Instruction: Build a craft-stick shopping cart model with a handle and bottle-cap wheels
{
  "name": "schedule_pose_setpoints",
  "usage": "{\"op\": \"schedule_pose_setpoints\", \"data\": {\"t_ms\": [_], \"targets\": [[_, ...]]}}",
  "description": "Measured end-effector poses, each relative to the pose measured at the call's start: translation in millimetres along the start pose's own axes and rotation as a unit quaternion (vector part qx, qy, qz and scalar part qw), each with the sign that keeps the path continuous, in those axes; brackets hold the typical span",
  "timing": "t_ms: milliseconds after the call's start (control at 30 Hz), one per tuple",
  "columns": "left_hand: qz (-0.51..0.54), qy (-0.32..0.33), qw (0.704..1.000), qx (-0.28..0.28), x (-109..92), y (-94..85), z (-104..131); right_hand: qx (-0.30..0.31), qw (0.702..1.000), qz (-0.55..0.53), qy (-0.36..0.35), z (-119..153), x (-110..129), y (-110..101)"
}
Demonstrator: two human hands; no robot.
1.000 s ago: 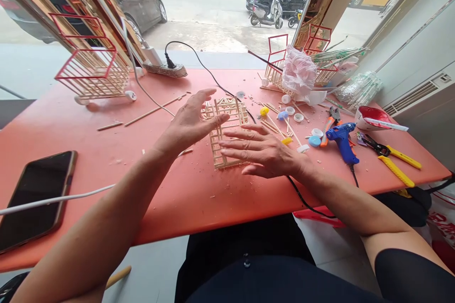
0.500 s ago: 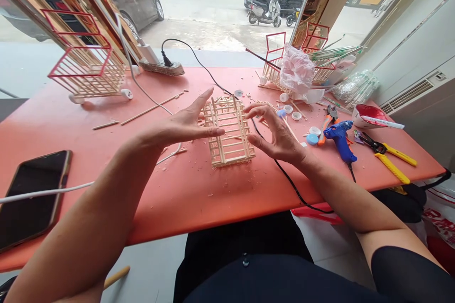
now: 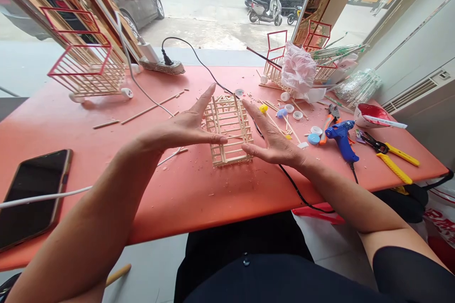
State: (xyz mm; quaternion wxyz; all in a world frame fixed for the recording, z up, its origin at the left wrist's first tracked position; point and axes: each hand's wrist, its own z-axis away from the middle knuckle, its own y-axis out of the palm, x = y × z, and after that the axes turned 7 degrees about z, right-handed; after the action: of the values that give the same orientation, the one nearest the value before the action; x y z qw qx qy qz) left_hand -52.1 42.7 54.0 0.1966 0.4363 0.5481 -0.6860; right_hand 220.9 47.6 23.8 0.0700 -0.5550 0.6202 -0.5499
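A small lattice frame of pale wooden sticks (image 3: 232,147) sits on the orange-pink table in front of me. At its left side is my left hand (image 3: 190,125), fingers stretched out and the thumb reaching over the near sticks. My right hand (image 3: 273,139) is at the opposite side, its fingers extended and thumb apart, pointing toward the frame. Both hands are open. Whether the fingertips press on the sticks, I cannot tell. Wood crumbs lie around the frame's base.
A blue glue gun (image 3: 341,139), yellow-handled pliers (image 3: 394,161) and orange-handled cutters (image 3: 329,123) lie right. Bottle caps (image 3: 313,138) and loose sticks are scattered nearby. A finished-looking stick cart (image 3: 90,71) stands back left, a phone (image 3: 33,194) front left. A black cable (image 3: 291,182) crosses the table.
My right hand has straightened its curled fingers and moved slightly left along the frame. A yellow cap behind it now shows. My left hand has barely shifted.
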Motion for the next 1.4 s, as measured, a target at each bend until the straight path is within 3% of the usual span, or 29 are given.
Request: {"op": "schedule_pose_setpoints", "data": {"t_ms": [200, 500, 733, 1233, 1400], "targets": [[-0.022, 0.050, 0.998, -0.029, 5.2, 2.0, -2.3, 0.008, 1.000, -0.001, 0.004, 0.9, -3.4, 1.6], [-0.036, 0.028, 0.999, -0.018, -4.4, 0.4, 5.8, 0.002, 1.000, -0.002, 0.008, 0.6, -0.6, -0.1], [-0.050, 0.080, 0.995, -0.031, 1.3, 4.2, 3.0, -0.002, 1.000, -0.009, 0.008, 1.0, -3.1, 2.5], [-0.069, 0.073, 0.995, -0.019, -4.9, 3.0, 3.8, 0.003, 0.999, -0.028, 0.037, -1.6, -8.7, 3.9], [-0.069, 0.042, 0.997, 0.010, -10.0, 1.6, 5.4, 0.009, 0.997, -0.049, 0.055, -1.2, -6.0, 5.1]]}}
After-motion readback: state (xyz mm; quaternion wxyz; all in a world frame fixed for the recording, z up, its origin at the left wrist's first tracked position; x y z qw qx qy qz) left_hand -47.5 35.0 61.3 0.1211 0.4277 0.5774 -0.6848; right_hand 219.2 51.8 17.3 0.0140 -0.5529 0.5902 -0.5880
